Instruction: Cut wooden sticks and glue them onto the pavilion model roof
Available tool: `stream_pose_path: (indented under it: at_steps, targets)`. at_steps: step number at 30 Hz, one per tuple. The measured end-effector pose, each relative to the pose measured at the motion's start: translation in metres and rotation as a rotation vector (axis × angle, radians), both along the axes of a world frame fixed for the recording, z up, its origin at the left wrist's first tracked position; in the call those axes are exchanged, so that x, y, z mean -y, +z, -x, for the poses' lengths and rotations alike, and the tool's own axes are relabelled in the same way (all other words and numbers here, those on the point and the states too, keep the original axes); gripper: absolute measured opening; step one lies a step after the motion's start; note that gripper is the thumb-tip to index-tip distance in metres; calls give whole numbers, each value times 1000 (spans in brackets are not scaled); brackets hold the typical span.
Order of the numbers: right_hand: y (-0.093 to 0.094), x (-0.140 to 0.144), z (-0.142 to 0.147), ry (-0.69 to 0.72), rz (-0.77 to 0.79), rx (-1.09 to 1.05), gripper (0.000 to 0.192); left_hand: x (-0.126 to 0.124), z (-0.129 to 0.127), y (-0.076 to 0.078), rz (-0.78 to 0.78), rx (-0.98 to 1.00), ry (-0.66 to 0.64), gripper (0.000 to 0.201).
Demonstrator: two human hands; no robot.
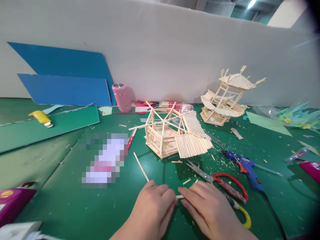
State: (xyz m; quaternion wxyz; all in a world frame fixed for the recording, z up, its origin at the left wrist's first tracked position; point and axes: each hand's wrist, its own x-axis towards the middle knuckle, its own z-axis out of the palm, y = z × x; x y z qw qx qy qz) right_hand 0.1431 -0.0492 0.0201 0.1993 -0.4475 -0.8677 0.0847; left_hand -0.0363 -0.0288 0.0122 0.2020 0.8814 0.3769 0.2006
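At the near middle of the table, my left hand [155, 206] and my right hand [206, 204] are close together, with fingers closed. A short piece of thin wooden stick [179, 197] shows between the fingertips, pinched from both sides. Another thin wooden stick [141, 166] slants up-left from behind my left knuckles; whether that hand touches it I cannot tell. Just beyond stands an unfinished stick pavilion model [162, 133], with slatted roof panels [193, 145] on its right side. Red-handled scissors [212, 178] lie open beside my right hand.
A blue glue gun [246, 165] with a black cord rests at right. Yellow-handled scissors [243, 213] lie partly under my right hand. A taller stick pavilion [226, 100], pink bottle [122, 98] and blue boards [70, 88] stand behind. A yellow cutter [41, 118] is at left.
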Motion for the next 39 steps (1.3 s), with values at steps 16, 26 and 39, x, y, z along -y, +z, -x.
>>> stream_pose_path:
  at_steps: [16, 26, 39]
  targets:
    - [-25, -12, 18, -101, 149, -96, 33, 0, 2, -5, 40, -220, 185, 27]
    - [-33, -11, 20, -139, 152, -131, 34, -1, -2, -6, 32, -265, 201, 27]
    - [-36, -11, 23, -173, 189, -157, 31, -2, -4, -6, 11, -325, 217, 25]
